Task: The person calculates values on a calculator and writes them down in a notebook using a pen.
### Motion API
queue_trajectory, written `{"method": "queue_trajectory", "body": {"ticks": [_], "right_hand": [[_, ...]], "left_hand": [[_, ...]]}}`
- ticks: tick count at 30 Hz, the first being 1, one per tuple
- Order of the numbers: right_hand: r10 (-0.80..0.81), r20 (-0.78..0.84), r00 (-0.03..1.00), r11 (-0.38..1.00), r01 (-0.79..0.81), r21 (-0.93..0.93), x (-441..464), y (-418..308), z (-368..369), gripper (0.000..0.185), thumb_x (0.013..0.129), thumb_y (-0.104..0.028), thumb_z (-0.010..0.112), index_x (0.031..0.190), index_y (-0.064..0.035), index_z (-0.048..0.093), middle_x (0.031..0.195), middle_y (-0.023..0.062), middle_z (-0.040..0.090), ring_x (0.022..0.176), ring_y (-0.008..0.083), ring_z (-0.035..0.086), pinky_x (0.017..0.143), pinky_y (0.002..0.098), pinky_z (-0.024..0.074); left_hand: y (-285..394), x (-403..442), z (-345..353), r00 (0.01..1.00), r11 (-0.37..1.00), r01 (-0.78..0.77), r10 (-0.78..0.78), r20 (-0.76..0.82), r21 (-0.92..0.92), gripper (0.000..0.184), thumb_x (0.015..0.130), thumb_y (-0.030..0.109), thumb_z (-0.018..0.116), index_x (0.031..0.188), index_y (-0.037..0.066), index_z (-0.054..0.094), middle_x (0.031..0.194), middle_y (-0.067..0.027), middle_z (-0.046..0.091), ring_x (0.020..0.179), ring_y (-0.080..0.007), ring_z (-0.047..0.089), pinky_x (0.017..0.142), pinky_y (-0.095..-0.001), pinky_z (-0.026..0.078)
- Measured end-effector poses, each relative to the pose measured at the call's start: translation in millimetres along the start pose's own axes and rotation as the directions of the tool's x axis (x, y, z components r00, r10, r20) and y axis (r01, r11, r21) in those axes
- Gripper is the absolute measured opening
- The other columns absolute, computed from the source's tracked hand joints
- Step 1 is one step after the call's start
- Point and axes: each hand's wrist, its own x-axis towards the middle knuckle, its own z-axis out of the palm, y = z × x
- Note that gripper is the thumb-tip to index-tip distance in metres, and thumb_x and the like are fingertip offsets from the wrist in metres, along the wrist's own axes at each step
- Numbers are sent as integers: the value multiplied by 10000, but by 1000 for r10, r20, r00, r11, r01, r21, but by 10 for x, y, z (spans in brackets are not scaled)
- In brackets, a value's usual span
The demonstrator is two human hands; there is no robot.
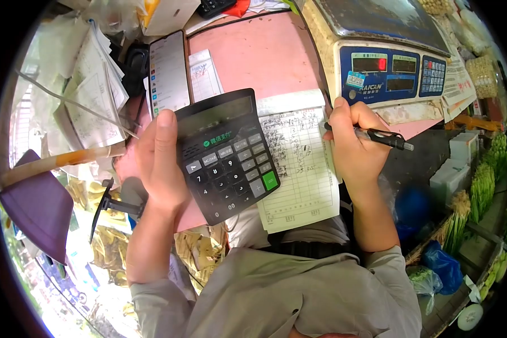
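Your left hand (160, 163) is against the left edge of the calculator (226, 163), thumb extended; its other fingers are hidden, so their grip cannot be determined. Your right hand (359, 141) pinches the pen (397, 139) beside the right edge of the form pad (305, 194), which is between your hands. The scale (397, 93) stands just beyond your right hand.

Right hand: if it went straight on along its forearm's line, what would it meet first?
Most likely the weighing scale, just beyond the right hand; height is hard to judge, so it might pass above instead.
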Motion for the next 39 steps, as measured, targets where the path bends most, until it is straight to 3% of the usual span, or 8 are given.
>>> {"method": "queue_trajectory", "body": {"ticks": [5,7,10,12,15,19,23,39], "right_hand": [[-54,66,996,999,54,4,20,3,-41,400,981,3,740,646,-39,525,587,-38,493,540,28,396,488,265,310],[148,10,989,971,-148,187,2,4,-27,396,1005,-17,740,658,-37,552,608,-23,567,538,27,461,497,255,377],[146,-77,986,908,-103,406,-38,18,-31,397,1035,-51,735,672,-32,578,629,7,632,558,33,523,518,252,429],[91,-89,992,948,-59,313,-72,-3,-69,403,1052,-71,734,678,-31,588,634,21,652,576,34,539,526,241,416],[-32,59,998,986,22,163,-79,-263,-124,388,1037,-63,755,684,-29,598,626,15,636,579,23,503,524,230,373],[27,197,980,997,-41,70,-24,-145,38,415,1043,-73,752,679,-32,558,613,-19,558,582,16,435,506,252,300],[126,102,987,968,-145,204,-42,-151,105,455,1043,-76,754,658,-49,513,614,-24,559,576,18,429,510,250,303],[45,108,993,978,-65,197,-56,-32,103,457,1018,-88,790,658,-51,512,603,-46,517,578,12,383,503,267,260]], "left_hand": [[-43,-14,1,999,999,37,-37,-26,13,553,1194,376,434,1088,-54,767,988,-78,765,868,-120,660,786,-276,509],[-30,-12,25,999,999,19,-18,-31,41,550,1194,375,432,1094,-53,763,995,-80,766,876,-120,661,792,-278,513],[-14,-31,40,1000,1000,-5,5,-12,6,548,1195,377,427,1101,-55,750,1010,-90,768,879,-124,663,797,-279,515],[5,-27,47,1000,1000,-4,4,5,6,560,1198,385,412,1109,-59,742,1022,-99,768,866,-131,667,787,-284,519],[36,-27,53,1000,999,18,-18,-2,48,577,1200,397,397,1116,-59,741,1017,-98,769,853,-133,669,775,-286,523],[25,-28,65,1000,998,28,-27,-2,59,588,1201,405,386,1115,-57,740,1005,-94,771,847,-132,670,766,-288,525],[39,-31,84,999,1000,30,-30,-15,0,579,1198,403,398,1107,-56,739,983,-85,764,851,-121,661,768,-283,518],[41,-20,81,1000,997,-16,17,-14,71,589,1191,425,418,1082,-50,748,962,-69,751,827,-105,629,753,-266,491]]}}
